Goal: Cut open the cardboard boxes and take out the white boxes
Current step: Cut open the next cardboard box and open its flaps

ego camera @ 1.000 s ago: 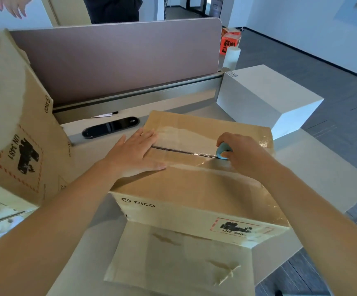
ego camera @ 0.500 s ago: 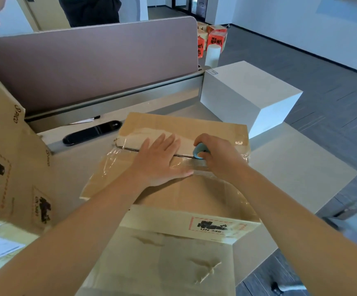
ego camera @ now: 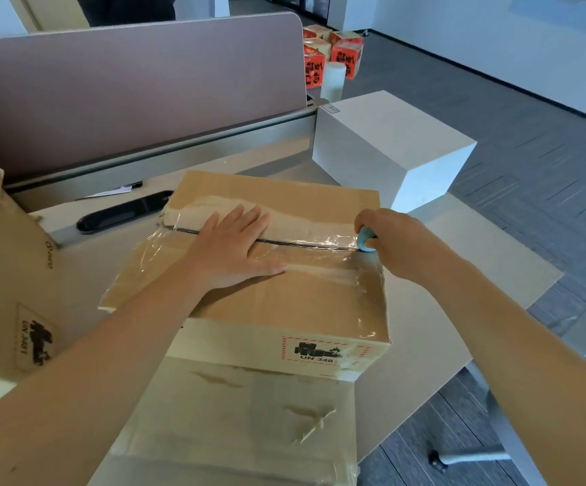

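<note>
One carton (ego camera: 284,299) is being worked on at the desk (ego camera: 477,261), approx. mid-desk, directly in front of the camera. Its top seam is taped over w/ clear tape (ego camera: 319,240), and a dark slit is seen along that seam from the left edge to the right edge. The left hand (ego camera: 235,247) is laid flat on the lid, fingers spread and fully extended, nothing gripped; the lid is pinned down across the seam. The right hand (ego camera: 400,240) is curled tight around a small blue cutter (ego camera: 365,240), which is held at the right end of the seam, right at the carton's edge (blade itself is hidden, so contact w/ the tape can't be confirmed).

Progress, as judged: the center seam of this carton looks cut or nearly cut end to end. The flaps are not yet lifted, and no white box is visible inside. Tape is seen wrapped down the right side too, so the end strips probably need slitting before the flaps are freed.

One white box (ego camera: 389,149) is stood at the far right of the desk, just beyond the carton, apart from it; it is taken to be one already removed. A second carton (ego camera: 7,275) is seen at the left w/ a flap raised, so prob. already opened; its contents can't be seen. Flattened cardboard (ego camera: 235,422) lies under the near edge.

Left to do: finish tape, open flaps, lift white box out.
</note>
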`<state>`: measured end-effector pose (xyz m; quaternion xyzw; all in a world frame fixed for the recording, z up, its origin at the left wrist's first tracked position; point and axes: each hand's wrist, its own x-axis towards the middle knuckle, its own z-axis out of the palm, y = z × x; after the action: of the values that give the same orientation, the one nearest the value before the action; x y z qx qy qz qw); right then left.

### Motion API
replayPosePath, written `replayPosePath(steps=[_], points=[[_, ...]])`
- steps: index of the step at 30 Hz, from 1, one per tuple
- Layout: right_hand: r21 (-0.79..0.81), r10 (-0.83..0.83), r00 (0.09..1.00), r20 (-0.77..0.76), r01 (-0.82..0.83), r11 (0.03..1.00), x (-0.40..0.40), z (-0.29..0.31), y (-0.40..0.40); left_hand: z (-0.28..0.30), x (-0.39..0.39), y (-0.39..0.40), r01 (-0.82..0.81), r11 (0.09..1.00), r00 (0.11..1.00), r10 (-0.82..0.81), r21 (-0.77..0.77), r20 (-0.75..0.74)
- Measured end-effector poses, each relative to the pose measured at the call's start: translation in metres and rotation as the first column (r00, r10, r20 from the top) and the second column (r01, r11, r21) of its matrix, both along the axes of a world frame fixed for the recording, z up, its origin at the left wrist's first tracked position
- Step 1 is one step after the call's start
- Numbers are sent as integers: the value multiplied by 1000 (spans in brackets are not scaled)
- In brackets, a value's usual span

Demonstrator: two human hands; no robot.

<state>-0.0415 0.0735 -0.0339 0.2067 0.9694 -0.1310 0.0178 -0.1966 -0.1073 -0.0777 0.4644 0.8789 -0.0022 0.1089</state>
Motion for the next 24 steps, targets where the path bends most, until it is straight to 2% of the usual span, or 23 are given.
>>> replayPosePath(steps=[4, 8, 12, 20, 24], points=[[-84, -42, 997, -61, 37, 996, 8, -3, 8, 5, 2, 4, -32, 998, 999, 33, -60, 7], [-228, -111, 987, -117, 82, 970, 11, 1, 11, 14, 21, 27, -17, 999, 998, 15, 51, 53], [-182, -48, 997, -61, 36, 983, 8, 5, 11, 7, 47, 50, 80, 995, 994, -84, 63, 64], [-101, 8, 1000, -26, -11, 995, 9, 7, 18, -2, 45, 51, 75, 996, 997, -76, 41, 21], [-113, 11, 999, -53, -17, 993, 12, 4, 22, -4, 45, 51, 69, 996, 997, -70, 52, 17]])
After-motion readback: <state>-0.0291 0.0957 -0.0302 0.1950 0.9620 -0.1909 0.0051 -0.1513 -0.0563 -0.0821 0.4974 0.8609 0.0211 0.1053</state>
